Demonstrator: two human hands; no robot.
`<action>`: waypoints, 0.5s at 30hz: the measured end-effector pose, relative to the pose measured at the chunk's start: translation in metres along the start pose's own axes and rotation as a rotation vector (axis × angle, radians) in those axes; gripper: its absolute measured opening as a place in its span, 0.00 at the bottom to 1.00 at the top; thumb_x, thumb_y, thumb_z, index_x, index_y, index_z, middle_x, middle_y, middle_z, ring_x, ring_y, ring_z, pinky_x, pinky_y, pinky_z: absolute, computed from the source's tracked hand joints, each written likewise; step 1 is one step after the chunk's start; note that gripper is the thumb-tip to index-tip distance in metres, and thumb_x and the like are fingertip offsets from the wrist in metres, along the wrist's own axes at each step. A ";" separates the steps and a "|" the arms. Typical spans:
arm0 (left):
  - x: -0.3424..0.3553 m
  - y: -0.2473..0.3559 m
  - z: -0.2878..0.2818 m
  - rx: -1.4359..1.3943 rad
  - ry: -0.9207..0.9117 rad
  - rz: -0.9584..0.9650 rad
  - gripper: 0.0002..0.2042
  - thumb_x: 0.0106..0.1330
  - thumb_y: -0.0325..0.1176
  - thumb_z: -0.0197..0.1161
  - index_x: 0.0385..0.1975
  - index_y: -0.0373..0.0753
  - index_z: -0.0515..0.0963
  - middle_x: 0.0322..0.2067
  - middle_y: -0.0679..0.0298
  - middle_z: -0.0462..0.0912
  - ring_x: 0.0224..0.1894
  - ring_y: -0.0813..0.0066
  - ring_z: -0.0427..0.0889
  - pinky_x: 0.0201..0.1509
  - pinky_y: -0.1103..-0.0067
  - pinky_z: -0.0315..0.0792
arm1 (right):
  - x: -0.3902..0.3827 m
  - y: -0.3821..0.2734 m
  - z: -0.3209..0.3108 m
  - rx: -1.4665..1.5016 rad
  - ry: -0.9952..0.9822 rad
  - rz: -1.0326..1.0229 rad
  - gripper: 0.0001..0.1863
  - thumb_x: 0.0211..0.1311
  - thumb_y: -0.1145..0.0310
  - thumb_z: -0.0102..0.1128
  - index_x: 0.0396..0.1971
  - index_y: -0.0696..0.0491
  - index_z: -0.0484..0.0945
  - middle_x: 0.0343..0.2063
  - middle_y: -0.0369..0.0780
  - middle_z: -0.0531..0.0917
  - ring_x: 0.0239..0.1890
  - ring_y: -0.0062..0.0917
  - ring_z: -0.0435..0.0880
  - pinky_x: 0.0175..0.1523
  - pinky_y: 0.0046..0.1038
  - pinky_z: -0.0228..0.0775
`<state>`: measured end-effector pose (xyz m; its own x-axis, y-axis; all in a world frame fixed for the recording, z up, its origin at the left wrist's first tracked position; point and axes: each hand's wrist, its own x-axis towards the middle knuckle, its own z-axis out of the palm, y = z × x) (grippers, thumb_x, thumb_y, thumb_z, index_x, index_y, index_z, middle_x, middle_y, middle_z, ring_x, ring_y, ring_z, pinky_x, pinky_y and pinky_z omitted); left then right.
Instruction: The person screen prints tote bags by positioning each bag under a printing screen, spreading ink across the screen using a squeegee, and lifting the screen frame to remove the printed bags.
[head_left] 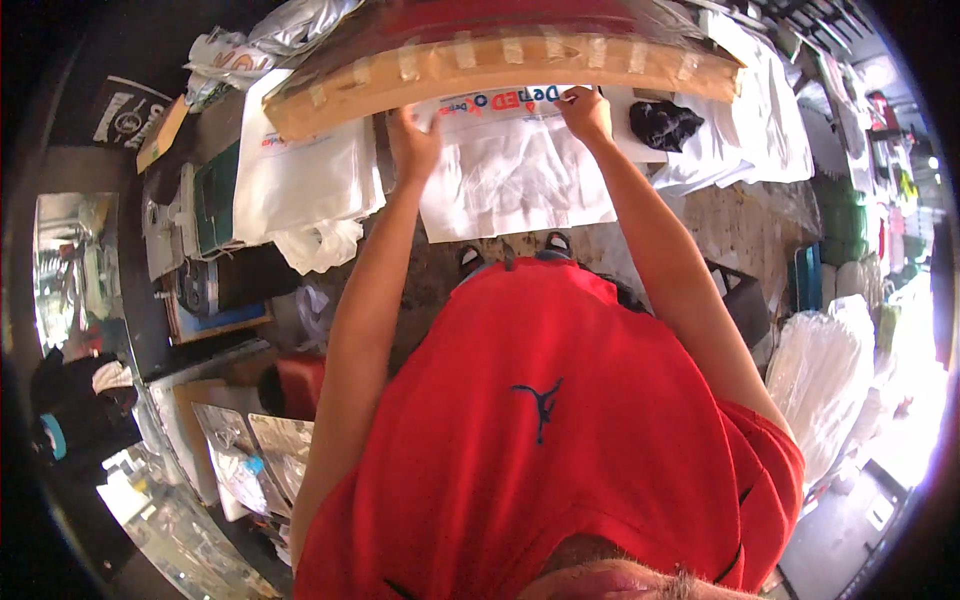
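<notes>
Head view, white sheet (515, 190), red-blue lettering (508, 102)

On the left wall hangs a dark sign (130, 118) with pale lettering, and below it is a tall bright mirror or window (75, 265); which one is unclear. A crumpled silvery plastic bag (300, 22) lies at the upper left, and a dark green panel (217, 195) stands lower down. Further down sits a red container (302, 383), near a turquoise ring (53, 437) at the far left. On the right are a large clear-plastic-wrapped white bundle (822, 385), an upright teal panel (806, 278) and a green bundle (845, 222).
</notes>
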<state>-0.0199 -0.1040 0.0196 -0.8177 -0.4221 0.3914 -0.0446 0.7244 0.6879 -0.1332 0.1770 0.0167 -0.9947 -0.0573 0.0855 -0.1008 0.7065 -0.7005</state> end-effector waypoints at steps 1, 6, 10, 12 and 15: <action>-0.012 0.006 0.001 0.007 -0.064 0.130 0.24 0.56 0.32 0.70 0.53 0.37 0.71 0.51 0.49 0.76 0.55 0.52 0.73 0.62 0.64 0.66 | 0.002 0.004 0.001 0.007 0.008 0.000 0.14 0.48 0.60 0.72 0.34 0.52 0.86 0.30 0.47 0.86 0.35 0.38 0.87 0.43 0.34 0.78; -0.064 0.006 -0.010 0.093 -0.183 0.343 0.22 0.58 0.32 0.66 0.53 0.37 0.72 0.56 0.49 0.72 0.61 0.50 0.68 0.67 0.63 0.61 | 0.003 0.016 0.001 -0.043 -0.062 0.026 0.15 0.47 0.57 0.71 0.30 0.52 0.86 0.28 0.45 0.86 0.34 0.35 0.87 0.42 0.33 0.78; -0.059 -0.042 -0.040 -0.001 0.117 -0.160 0.11 0.60 0.32 0.65 0.42 0.38 0.78 0.43 0.55 0.81 0.42 0.57 0.81 0.48 0.67 0.74 | 0.011 0.012 0.001 -0.034 -0.150 0.093 0.16 0.48 0.55 0.72 0.30 0.53 0.86 0.27 0.42 0.87 0.32 0.31 0.87 0.40 0.31 0.78; -0.056 -0.045 -0.056 0.024 -0.078 -0.286 0.08 0.60 0.35 0.66 0.34 0.38 0.80 0.32 0.58 0.84 0.35 0.60 0.83 0.41 0.69 0.76 | 0.010 0.015 0.000 -0.002 -0.166 0.139 0.16 0.48 0.55 0.72 0.31 0.52 0.86 0.27 0.41 0.87 0.32 0.30 0.87 0.41 0.30 0.78; -0.063 -0.032 -0.059 0.094 -0.165 -0.221 0.09 0.60 0.37 0.68 0.28 0.36 0.81 0.25 0.59 0.83 0.31 0.60 0.84 0.38 0.70 0.77 | 0.013 0.025 -0.002 -0.092 -0.129 0.105 0.18 0.49 0.53 0.73 0.32 0.52 0.87 0.26 0.38 0.87 0.29 0.24 0.86 0.38 0.27 0.76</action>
<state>0.0671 -0.1327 0.0090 -0.8642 -0.4866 0.1278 -0.2792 0.6751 0.6828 -0.1482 0.1960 0.0016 -0.9946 -0.0657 -0.0807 0.0001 0.7748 -0.6322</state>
